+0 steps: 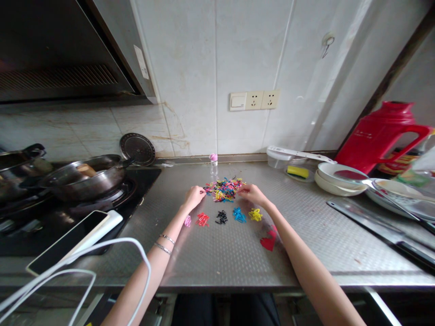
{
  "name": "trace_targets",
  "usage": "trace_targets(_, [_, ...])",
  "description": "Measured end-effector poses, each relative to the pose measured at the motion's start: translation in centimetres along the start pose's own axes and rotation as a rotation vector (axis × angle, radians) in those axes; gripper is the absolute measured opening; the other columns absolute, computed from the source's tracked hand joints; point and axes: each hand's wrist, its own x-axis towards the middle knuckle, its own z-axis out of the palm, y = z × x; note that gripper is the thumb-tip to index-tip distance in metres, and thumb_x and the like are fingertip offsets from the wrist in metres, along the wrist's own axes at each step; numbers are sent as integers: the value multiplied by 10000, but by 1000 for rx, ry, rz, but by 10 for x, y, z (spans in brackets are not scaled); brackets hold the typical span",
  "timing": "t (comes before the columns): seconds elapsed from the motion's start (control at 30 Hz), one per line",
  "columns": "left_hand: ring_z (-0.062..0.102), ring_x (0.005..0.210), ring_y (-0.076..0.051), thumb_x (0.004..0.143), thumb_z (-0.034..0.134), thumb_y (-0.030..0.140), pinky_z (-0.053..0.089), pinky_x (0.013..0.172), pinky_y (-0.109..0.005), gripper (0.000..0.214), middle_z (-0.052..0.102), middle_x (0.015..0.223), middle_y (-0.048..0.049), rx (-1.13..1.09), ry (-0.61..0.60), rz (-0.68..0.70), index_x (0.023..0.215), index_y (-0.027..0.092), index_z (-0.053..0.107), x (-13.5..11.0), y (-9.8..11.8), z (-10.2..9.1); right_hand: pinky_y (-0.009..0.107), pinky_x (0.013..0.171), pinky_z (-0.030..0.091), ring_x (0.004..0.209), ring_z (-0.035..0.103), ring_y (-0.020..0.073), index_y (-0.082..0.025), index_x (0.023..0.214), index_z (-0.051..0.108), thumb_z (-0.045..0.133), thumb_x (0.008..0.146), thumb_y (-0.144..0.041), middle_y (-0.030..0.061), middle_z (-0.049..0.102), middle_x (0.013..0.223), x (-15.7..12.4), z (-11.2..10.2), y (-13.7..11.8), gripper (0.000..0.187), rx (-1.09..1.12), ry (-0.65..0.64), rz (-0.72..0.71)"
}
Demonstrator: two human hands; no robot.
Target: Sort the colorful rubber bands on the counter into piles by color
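Note:
A mixed heap of small coloured elastic bands (223,189) lies on the steel counter (238,253). My left hand (194,196) rests at the heap's left edge, fingers curled in a pinch. My right hand (250,194) touches the heap's right edge, fingers also pinched together. What either pinch holds is too small to name. In a row nearer me lie sorted little piles: pink (187,221), red (203,219), black (221,217), blue (239,214) and yellow (255,214). A small clear bottle with a pink cap (213,165) stands behind the heap.
Left: a gas stove with a steel pan (84,179), a phone (74,240) with white cables (84,271). Right: a red thermos jug (384,136), stacked white bowls (340,179), a clear tub with a sponge (295,170), a long knife (380,228). A red reflection (269,241) shows on the counter.

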Motion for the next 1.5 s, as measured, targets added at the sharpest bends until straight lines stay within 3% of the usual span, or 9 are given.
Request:
trace_targets(0.43, [602,759,-178,734,531,223,426,697,-258,187,682,833,-74,-175,62,45,776,156,702,10,-8,6,208,581,411,631,553,129,-137,797,670,528,672,-250,21,644,691,-1,-2,-4,220,10,-2,19])
trace_targets(0.67, [608,723,-162,717,548,235,449,686,-253,184,683,785,-72,-364,120,155,761,132,694,13,1,1,211,591,413,643,561,130,-142,801,668,527,678,-243,23,651,708,-1,-3,-2,213,13,10,1])
trace_targets(1.0, [612,693,-153,726,560,275,464,665,-243,226,686,774,-80,-571,-64,291,798,101,685,-4,42,12,208,585,402,626,557,126,-142,770,667,520,679,-232,21,655,706,-3,-4,-8,195,-28,27,-11])
trace_targets(1.23, [570,656,-122,745,532,246,425,620,-208,205,675,754,-52,-498,-217,437,788,119,687,-33,77,36,207,600,412,654,574,132,-148,782,675,522,669,-207,23,666,727,-1,-3,-7,199,-26,10,-14])
trace_targets(1.5, [511,590,-100,708,546,214,383,587,-199,323,648,736,-18,-347,-251,400,1011,158,642,-38,77,40,197,576,411,605,551,116,-148,753,668,519,647,-182,12,652,683,-3,-3,-20,186,-51,-9,5])
